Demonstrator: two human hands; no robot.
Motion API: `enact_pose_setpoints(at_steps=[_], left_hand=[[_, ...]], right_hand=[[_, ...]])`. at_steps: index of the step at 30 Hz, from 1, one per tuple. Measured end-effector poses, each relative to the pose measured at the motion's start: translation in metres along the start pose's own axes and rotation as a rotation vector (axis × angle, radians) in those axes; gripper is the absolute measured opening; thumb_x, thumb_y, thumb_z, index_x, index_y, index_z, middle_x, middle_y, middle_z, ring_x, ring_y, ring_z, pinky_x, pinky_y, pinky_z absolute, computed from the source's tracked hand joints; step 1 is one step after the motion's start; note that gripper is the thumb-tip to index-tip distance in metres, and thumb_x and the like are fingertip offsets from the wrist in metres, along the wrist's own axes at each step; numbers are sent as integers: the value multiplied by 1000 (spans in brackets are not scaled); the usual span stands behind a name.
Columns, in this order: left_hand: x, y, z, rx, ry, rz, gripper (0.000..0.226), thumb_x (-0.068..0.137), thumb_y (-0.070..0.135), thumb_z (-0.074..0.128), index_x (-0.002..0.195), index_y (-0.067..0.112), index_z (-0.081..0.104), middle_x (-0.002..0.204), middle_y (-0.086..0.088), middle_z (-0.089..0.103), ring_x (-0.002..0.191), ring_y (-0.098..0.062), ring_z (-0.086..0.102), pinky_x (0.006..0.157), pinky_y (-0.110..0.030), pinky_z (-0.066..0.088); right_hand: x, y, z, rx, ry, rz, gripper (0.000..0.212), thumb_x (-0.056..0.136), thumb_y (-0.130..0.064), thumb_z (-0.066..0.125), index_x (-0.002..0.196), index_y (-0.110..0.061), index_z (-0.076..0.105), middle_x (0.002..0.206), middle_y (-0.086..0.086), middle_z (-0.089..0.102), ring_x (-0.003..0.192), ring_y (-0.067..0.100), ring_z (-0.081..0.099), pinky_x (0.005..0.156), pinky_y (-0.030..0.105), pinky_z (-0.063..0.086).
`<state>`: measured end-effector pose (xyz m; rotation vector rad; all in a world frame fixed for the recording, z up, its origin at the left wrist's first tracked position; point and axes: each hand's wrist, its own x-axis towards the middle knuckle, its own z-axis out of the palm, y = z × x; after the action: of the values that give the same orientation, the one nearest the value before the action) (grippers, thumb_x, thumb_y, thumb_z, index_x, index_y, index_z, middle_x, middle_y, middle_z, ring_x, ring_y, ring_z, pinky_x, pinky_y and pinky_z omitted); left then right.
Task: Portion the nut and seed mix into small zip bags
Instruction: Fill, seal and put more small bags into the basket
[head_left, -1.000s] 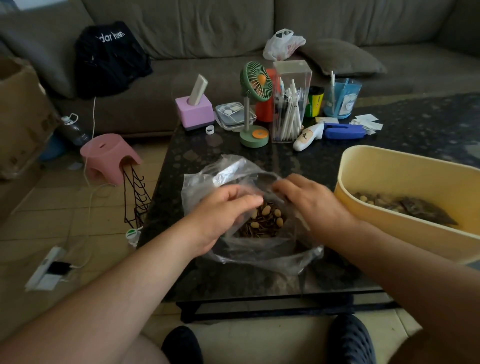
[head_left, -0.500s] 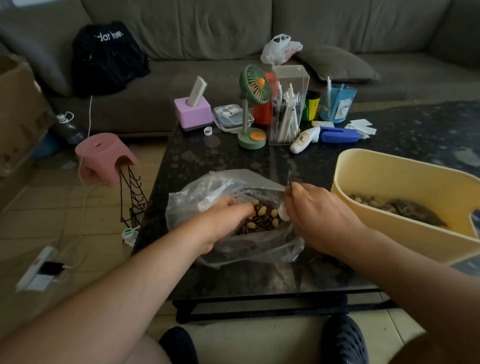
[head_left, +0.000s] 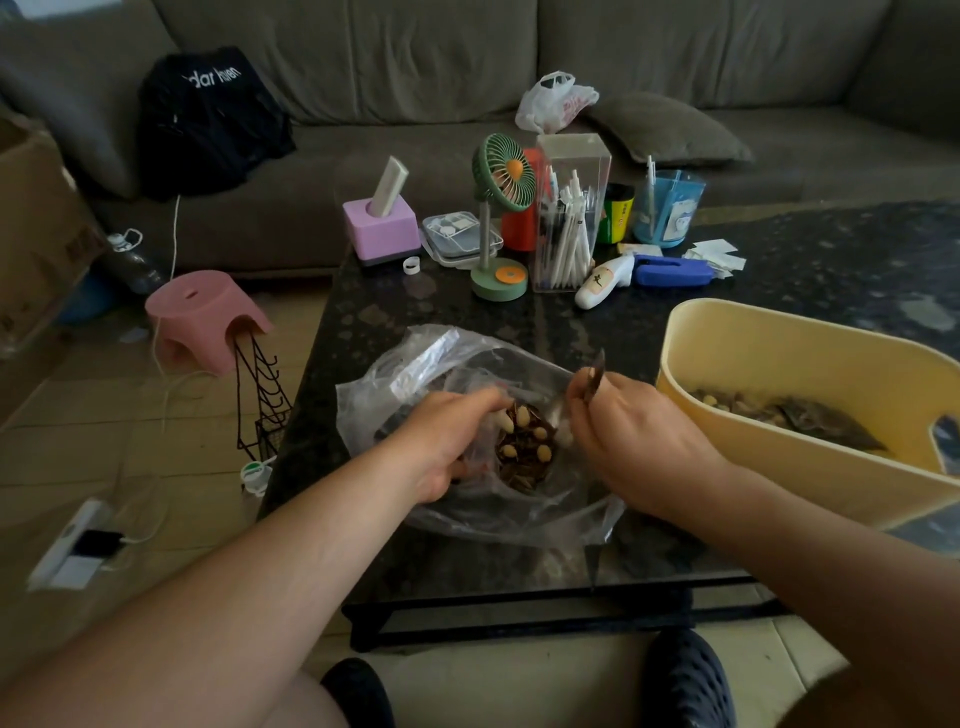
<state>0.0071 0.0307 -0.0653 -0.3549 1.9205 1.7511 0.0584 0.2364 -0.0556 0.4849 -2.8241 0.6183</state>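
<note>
A dark shiny table (head_left: 519, 332) stands in front of a grey sofa (head_left: 467, 62). Off to the left of both hands, a pink stool (head_left: 202, 317) sits on the floor. The left hand (head_left: 447, 441) reaches into a big clear bag (head_left: 415, 364), and its fingers curl around the bag's edge to hold the mouth wide. Just to the right of that hand, touching it, lies the nut and seed mix (head_left: 524, 441), a brown pile with pale nuts on top. Next comes the right hand (head_left: 628, 431). It pinches something thin and see-through at its fingertips, held upright; it looks like a small zip bag (head_left: 597, 379), but it is too blurry to be sure. The mix lies just left of and below this pinch, so the left hand is nearer to scoop. Further right sits a yellow tub (head_left: 779, 353) with more mix inside.
</note>
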Motion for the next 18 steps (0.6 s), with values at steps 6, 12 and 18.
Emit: enact_pose_setpoints(at_steps=[6,12,18], left_hand=[[-3,2,4,-95,-32,-8,25,95,34,72,115,19,76,109,-9,79,106,-29,73,92,-47,63],[-13,9,16,-269,-309,13,12,99,28,64,102,18,70,86,-3,71,75,-16,69,85,-42,59],[-17,18,3,-323,-432,-28,18,97,33,67,107,18,66,104,-9,67,100,-23,67,93,-51,60]], right_hand=[[-11,-4,-3,52,-29,74,19,106,-26,47,88,-28,45,71,-15,47,60,6,47,63,26,34],[-11,0,-3,315,-35,399,25,109,-25,42,89,-19,56,76,2,66,71,15,62,67,41,49],[-19,-4,10,775,37,685,16,110,-25,46,101,-18,58,80,9,68,64,20,63,64,39,58]])
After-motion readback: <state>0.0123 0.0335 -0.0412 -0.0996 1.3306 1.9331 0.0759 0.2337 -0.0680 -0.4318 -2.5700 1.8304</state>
